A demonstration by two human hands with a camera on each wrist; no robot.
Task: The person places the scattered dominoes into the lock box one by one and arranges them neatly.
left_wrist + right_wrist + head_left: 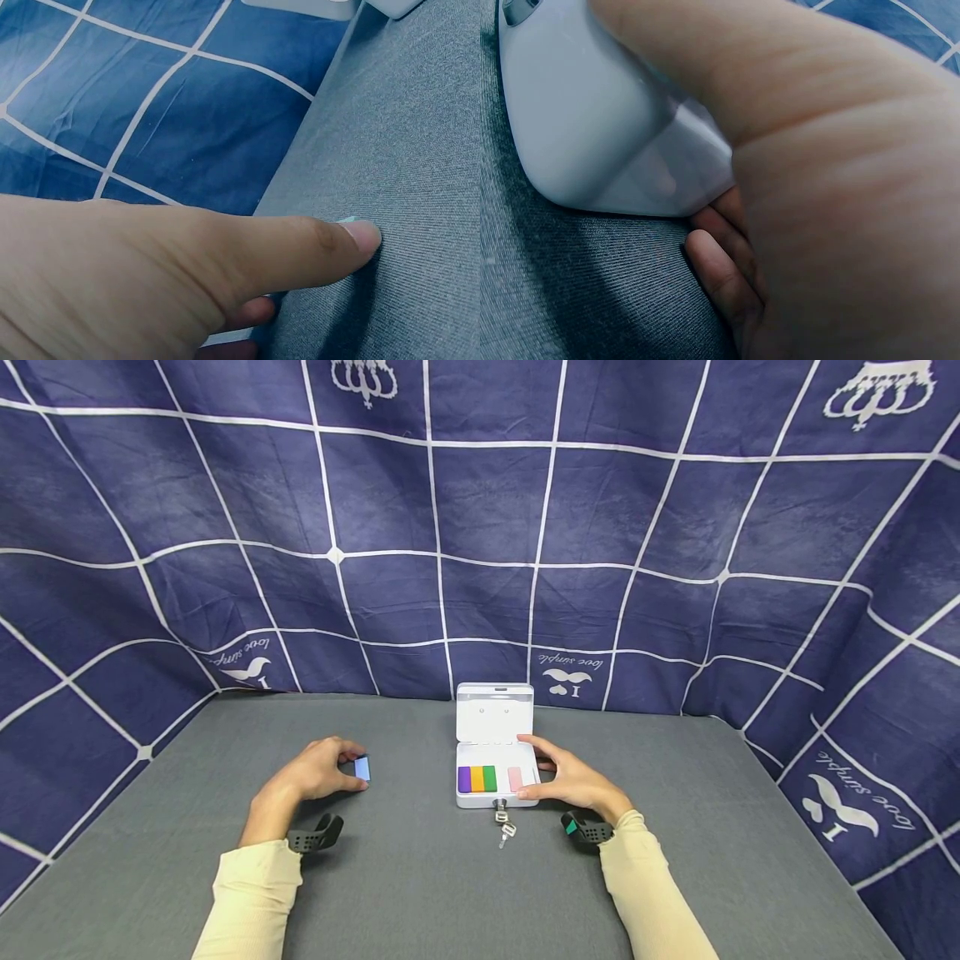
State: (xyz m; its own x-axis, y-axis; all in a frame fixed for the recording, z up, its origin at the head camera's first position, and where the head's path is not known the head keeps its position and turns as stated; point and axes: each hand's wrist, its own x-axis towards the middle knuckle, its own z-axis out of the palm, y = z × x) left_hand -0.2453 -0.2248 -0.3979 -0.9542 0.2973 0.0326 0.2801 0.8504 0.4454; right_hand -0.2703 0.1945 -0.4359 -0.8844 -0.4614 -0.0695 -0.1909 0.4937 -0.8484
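Observation:
My left hand (318,769) pinches a small light-blue rectangular block (362,768) between thumb and fingers, left of a white cash box (497,802). The left wrist view hides nearly all of that block behind the thumb (315,247). The box stands with its lid (495,718) raised. Inside, purple (464,779), orange (477,779) and green (490,778) blocks sit side by side; a pink block (515,779) lies apart at the right. My right hand (573,779) grips the box's right side, thumb at the front corner, fingers toward the hinge.
Two keys (504,827) hang from the lock at the box's front and lie toward the near side. The grey cloth tabletop (427,877) stretches around the box. Behind it hangs a dark blue curtain (480,527) with white lines.

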